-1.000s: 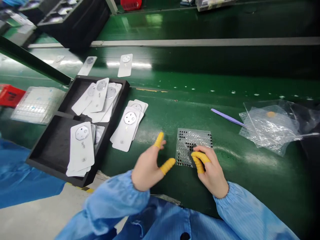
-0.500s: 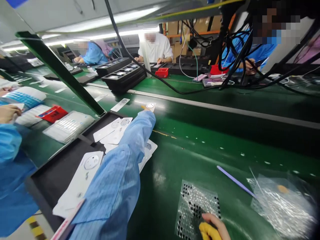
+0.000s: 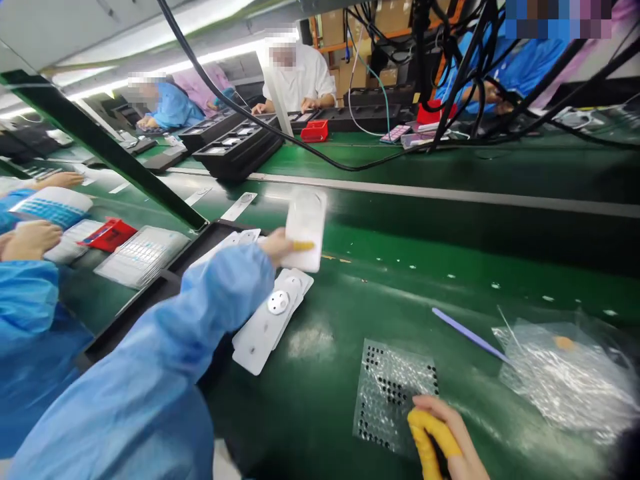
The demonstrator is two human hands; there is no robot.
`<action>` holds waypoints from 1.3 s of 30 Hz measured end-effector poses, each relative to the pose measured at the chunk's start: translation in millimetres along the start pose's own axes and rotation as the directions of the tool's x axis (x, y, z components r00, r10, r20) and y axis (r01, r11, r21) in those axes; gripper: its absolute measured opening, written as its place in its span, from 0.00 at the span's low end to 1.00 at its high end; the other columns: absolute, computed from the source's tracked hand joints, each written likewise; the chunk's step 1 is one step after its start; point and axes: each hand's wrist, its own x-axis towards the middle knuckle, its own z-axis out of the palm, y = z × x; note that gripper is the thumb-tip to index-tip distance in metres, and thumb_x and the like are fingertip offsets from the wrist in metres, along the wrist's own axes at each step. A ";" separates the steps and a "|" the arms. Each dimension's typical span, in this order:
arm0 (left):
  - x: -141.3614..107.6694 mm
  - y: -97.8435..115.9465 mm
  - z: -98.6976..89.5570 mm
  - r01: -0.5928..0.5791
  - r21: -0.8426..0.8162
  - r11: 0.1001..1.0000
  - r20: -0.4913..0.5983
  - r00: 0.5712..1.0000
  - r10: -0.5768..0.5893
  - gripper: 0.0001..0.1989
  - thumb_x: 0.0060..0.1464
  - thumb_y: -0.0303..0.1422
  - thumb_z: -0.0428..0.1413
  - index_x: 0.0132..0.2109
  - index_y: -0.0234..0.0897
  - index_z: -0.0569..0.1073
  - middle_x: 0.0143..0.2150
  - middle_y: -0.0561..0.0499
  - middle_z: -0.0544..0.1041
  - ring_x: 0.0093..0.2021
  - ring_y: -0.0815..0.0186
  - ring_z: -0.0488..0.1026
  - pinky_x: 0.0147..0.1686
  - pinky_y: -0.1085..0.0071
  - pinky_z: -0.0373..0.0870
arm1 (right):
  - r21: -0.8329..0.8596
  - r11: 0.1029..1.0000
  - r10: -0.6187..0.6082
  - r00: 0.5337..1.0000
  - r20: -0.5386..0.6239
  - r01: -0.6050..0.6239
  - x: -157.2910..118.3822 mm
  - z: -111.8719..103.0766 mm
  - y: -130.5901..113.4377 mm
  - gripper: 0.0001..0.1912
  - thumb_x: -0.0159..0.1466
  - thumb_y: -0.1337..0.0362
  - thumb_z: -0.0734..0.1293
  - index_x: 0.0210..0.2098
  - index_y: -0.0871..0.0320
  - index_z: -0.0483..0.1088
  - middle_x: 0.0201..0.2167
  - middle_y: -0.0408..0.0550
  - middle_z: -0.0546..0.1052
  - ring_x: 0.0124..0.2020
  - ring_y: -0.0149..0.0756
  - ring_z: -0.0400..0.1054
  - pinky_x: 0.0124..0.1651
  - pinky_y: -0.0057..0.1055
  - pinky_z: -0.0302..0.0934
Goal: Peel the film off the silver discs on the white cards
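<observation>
left hand grips a white panel near its lower left edge, over the tabletop. probably light, stiff, slick; edge hold suits it. right hand curls at the dotted sheet, can't tell if pinching anything. stacked panels nearby could snag; purple tweezers beside plastic bags.

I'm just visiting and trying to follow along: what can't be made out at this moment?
All in the head view:
- Markings on the white card in the left hand: blurred.
- What, if anything, the right hand pinches: hidden by its yellow finger covers.
- Right wrist: cut off by the bottom edge.
- Much of the black tray: behind the left sleeve.
</observation>
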 end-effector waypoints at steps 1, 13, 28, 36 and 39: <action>-30.5 -15.7 13.3 0.026 -0.034 0.999 0.072 0.997 -0.023 0.17 0.46 0.34 0.66 0.41 0.27 0.76 0.38 0.41 0.80 0.35 0.57 0.79 0.34 0.62 0.77 | -0.019 1.000 -0.001 1.000 -0.009 0.001 4.7 -1.8 -4.4 0.11 0.63 0.68 0.62 0.44 0.52 0.70 0.38 0.49 0.76 0.36 0.39 0.74 0.32 0.30 0.73; -234.7 -111.8 130.6 0.279 -0.491 0.825 0.479 0.878 -0.012 0.28 0.53 0.40 0.60 0.59 0.42 0.65 0.51 0.42 0.76 0.48 0.54 0.76 0.41 0.65 0.77 | -0.185 0.975 -0.146 0.985 -0.094 0.127 16.4 -12.8 -57.1 0.17 0.59 0.75 0.65 0.46 0.54 0.67 0.38 0.48 0.73 0.39 0.37 0.70 0.55 0.47 0.66; -251.5 -115.2 129.2 -0.211 -0.186 0.960 0.280 0.925 0.258 0.12 0.54 0.30 0.55 0.47 0.40 0.72 0.43 0.43 0.77 0.47 0.53 0.74 0.49 0.60 0.71 | -0.150 0.963 -0.211 0.973 0.098 0.224 0.5 -21.3 -66.5 0.23 0.60 0.69 0.64 0.55 0.52 0.64 0.53 0.53 0.71 0.52 0.46 0.68 0.61 0.60 0.53; -241.9 -109.2 130.2 -0.298 -0.181 0.937 0.248 0.908 0.336 0.15 0.54 0.26 0.54 0.49 0.40 0.71 0.43 0.43 0.77 0.46 0.56 0.76 0.49 0.64 0.70 | -0.123 0.976 -0.137 0.947 0.290 0.179 2.2 -17.5 -69.8 0.31 0.62 0.68 0.60 0.64 0.60 0.52 0.66 0.61 0.54 0.65 0.56 0.51 0.60 0.61 0.53; -238.4 -109.3 133.3 -0.253 -0.226 0.941 0.268 0.912 0.310 0.20 0.55 0.26 0.54 0.54 0.41 0.68 0.48 0.44 0.76 0.51 0.56 0.74 0.53 0.65 0.68 | -0.002 0.993 -0.110 0.945 0.307 0.116 4.3 -14.5 -65.9 0.31 0.62 0.70 0.60 0.64 0.59 0.52 0.65 0.61 0.56 0.65 0.53 0.52 0.60 0.58 0.56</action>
